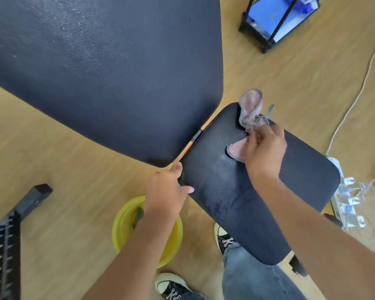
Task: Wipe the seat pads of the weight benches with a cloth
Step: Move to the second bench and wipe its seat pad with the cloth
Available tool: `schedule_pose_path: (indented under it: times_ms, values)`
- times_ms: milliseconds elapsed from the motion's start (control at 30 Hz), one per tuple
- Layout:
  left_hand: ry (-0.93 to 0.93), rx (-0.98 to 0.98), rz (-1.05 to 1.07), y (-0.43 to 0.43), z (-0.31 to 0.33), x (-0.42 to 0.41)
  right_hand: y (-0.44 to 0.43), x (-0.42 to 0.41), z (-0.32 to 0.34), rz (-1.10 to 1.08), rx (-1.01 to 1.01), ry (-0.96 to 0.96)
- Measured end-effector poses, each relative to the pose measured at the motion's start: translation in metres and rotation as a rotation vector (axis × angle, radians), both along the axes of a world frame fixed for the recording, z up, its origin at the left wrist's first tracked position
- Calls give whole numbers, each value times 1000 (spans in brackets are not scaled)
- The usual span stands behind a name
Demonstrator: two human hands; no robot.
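A black seat pad (pixel 232 191) of a weight bench lies below me, with the larger black back pad (pixel 95 68) rising to the upper left. My right hand (pixel 265 148) grips a pinkish-grey cloth (pixel 250 109) over the seat pad's far part; one end of the cloth sticks up, another flap lies on the pad. My left hand (pixel 167 189) holds the seat pad's left edge, thumb on top, fingers curled under the rim. Damp streaks show on the pad's surface.
A yellow basin (pixel 126 226) stands on the wooden floor under my left forearm. A black bench leg (pixel 11 230) lies at lower left. A black-framed rack with blue items (pixel 268 24) stands at top right. A white cable (pixel 355 100) and a power strip (pixel 346 204) lie at right. My sneakers (pixel 171 284) are below.
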State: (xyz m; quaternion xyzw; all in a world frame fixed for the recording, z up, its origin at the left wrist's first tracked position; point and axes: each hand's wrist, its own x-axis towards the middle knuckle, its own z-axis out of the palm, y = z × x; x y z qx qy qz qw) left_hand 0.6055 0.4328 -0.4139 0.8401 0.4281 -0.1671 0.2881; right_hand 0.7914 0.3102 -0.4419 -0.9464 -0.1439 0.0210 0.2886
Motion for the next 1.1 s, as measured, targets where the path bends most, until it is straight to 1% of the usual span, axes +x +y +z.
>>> schedule_pose_path:
  times_ms: [33,67,133,167,200,233,267,300,333,367,400,433,467,500,533,567,600,633,667,700,733,767,800,833,867,900,933,967,1000,1033,1067,1100]
  values:
    - [-16,-20,31,1,1,0,9,-25,-3,43,5,-5]
    - [-42,-20,61,3,2,-1,17,-54,-4,186,11,0]
    - [-98,-20,77,4,0,-3,14,-99,-4,702,56,5]
    - [-118,-35,80,5,0,-6,8,-102,-2,967,48,-23]
    - [-143,-64,95,5,1,-9,3,-84,-1,1195,3,-43]
    - [-162,-127,123,5,3,-13,5,-59,2,1311,-42,-52]
    - [-166,-199,151,7,6,-16,9,-31,5,1274,-107,-24]
    - [-149,-262,185,10,7,-18,14,-5,9,1133,-179,17]
    - [-134,-317,222,13,6,-19,20,15,8,931,-177,-20]
    - [-111,-360,254,15,6,-21,27,25,5,696,-122,-66]
    - [-108,-393,281,18,5,-21,34,20,3,487,-65,-72]
    - [-114,-432,312,20,3,-20,41,2,3,356,-32,-19]
    - [-123,-462,329,22,3,-19,44,-26,-2,343,-26,12]
    - [-119,-470,334,26,1,-19,45,-57,-2,440,-43,21]
    - [-101,-454,335,30,-1,-19,41,-83,-1,642,-83,45]
    - [-85,-435,355,35,-5,-19,33,-103,3,891,-111,55]
    - [-94,-450,401,38,-6,-18,24,-107,5,1142,-144,-1]
    - [-126,-479,445,38,-6,-16,18,-92,2,1342,-165,-113]
    - [-153,-495,465,38,-5,-13,15,-63,-1,1418,-168,-219]
    - [-161,-521,456,36,-4,-9,13,-29,-4,1362,-147,-281]
    - [-165,-540,439,34,-1,-6,11,8,-3,1182,-125,-302]
    - [-149,-517,421,34,1,-5,10,42,1,916,-98,-307]
    - [-152,-488,397,34,3,-4,6,64,6,660,-93,-246]
    - [-138,-426,358,34,2,-6,3,72,8,481,-103,-154]
    - [-126,-367,321,34,1,-6,3,62,8,363,-109,-86]
    - [-112,-318,316,33,2,-5,6,38,7,312,-129,-27]
    - [-114,-296,335,32,2,-5,6,3,4,360,-158,23]
    - [-124,-286,354,31,2,-4,7,-36,6,488,-188,70]
    - [-126,-276,363,29,1,-2,5,-70,10,679,-196,138]
    - [-120,-260,367,29,0,-1,-2,-94,13,925,-184,192]
    - [-114,-251,382,30,-3,-1,-14,-103,13,1173,-169,155]
    - [-112,-263,414,29,-3,1,-26,-91,10,1363,-150,52]
